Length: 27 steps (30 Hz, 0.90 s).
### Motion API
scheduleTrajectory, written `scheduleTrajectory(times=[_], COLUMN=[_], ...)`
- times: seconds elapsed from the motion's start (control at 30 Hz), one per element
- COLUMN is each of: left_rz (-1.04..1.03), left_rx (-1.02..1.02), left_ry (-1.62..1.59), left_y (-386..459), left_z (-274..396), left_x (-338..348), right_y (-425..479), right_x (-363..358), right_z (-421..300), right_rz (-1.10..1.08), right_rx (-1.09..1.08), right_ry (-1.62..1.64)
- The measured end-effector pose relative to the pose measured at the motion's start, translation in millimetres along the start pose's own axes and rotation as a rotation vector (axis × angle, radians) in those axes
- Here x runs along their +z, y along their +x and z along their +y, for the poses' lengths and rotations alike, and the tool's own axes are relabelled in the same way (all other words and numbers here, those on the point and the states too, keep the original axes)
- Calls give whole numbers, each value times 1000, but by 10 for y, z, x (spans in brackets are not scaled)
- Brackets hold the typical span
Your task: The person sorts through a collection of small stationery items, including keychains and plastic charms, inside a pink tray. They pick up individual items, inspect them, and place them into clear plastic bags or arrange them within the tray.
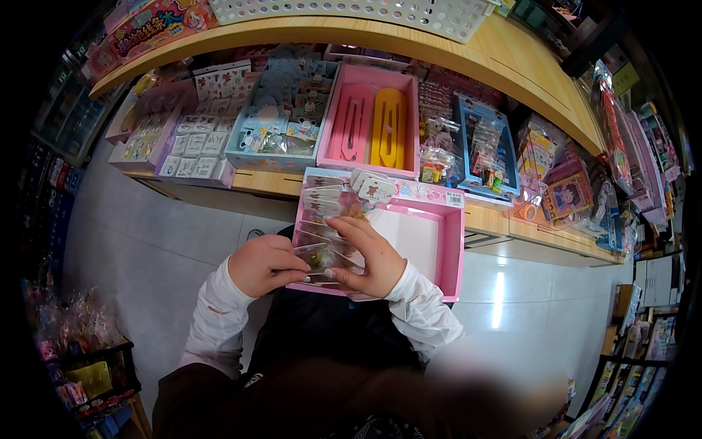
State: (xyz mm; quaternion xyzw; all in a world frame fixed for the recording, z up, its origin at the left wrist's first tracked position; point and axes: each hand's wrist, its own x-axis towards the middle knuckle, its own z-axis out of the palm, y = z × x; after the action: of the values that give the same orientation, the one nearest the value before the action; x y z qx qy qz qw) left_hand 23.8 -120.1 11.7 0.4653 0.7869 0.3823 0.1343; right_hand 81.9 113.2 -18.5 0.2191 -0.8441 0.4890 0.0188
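Observation:
A shallow pink cardboard box [452, 255] lies in front of me, across my lap against the shelf edge. Clear plastic packets with card backs [321, 257] stand in a row along its left side, and white printed cards [377, 189] stick up near its far wall. The white bottom shows on the right side. My left hand [267, 266] pinches the near packets at the box's left edge between thumb and fingers. From the right, my right hand [375, 258] spans the same row, thumb on the near packets and fingers farther back. The packets' contents are hard to make out.
On the wooden shelf [263, 180] beyond stand a pink box with large pink and yellow clips [388, 126], a light blue box of carded goods [271, 159] and a blue box of small packets [485, 148]. A higher shelf [351, 30] overhangs them, carrying a white perforated basket [351, 12].

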Motion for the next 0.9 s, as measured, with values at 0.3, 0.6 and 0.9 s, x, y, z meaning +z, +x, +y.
scheduleTrajectory(times=[0.3, 0.6, 0.9], left_rz=[45, 3, 183], left_rx=[126, 145, 103], left_ry=[159, 225, 159], left_y=[48, 85, 108], left_z=[40, 26, 209], left_x=[-18, -44, 5], right_y=[-7, -20, -22], right_x=[-8, 2, -1], right_z=[18, 56, 161], right_rz=[-6, 7, 47], right_rx=[-3, -1, -7], right_ry=[11, 51, 66])
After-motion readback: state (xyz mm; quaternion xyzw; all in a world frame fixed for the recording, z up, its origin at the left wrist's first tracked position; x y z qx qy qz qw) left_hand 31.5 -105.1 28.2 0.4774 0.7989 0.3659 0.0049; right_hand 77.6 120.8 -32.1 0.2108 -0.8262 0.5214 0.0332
